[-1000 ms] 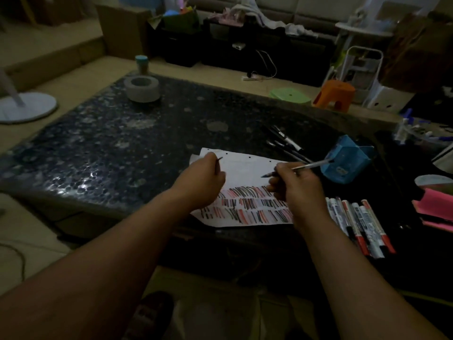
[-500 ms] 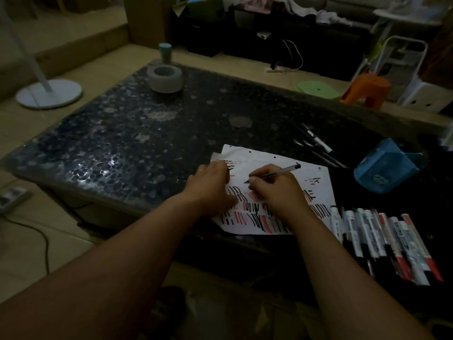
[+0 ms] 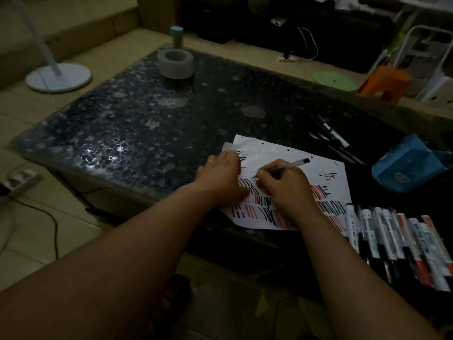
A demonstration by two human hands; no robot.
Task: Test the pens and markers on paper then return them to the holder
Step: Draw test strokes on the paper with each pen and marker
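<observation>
Head view of a dark, pebble-patterned surface [image 3: 122, 123]. The right hand [image 3: 286, 185] has its fingers [image 3: 266, 173] clamped on a clear-barrelled pen [image 3: 285, 168] with a black end cap. Its tip meets the paper [image 3: 282, 155] and its barrel slants toward 2 o'clock. The left hand [image 3: 220, 182] rests back-up on the sheet's 9 o'clock edge, its fingers close together. Whether they enclose anything cannot be told. A ring shows on one finger.

The paper is a white punched sheet lying on a second one. It carries rows of short black and red strokes but no legible words.

At 3 o'clock from the paper, the blue holder [image 3: 407, 165] lies tipped on its side. It bears a round emblem too dim to read. At 4 to 5 o'clock, a row of markers [image 3: 397, 241] lies side by side with white barrels and black or red ends. Their printed labels are too small to read. At 1 o'clock, a few dark loose pens [image 3: 335, 143] lie together, and one has a white band with illegible print.

A grey tape roll [image 3: 175, 63] sits at the surface's far 11 o'clock corner. An orange stool [image 3: 382, 82] and a white fan base [image 3: 58, 78] stand on the floor.
</observation>
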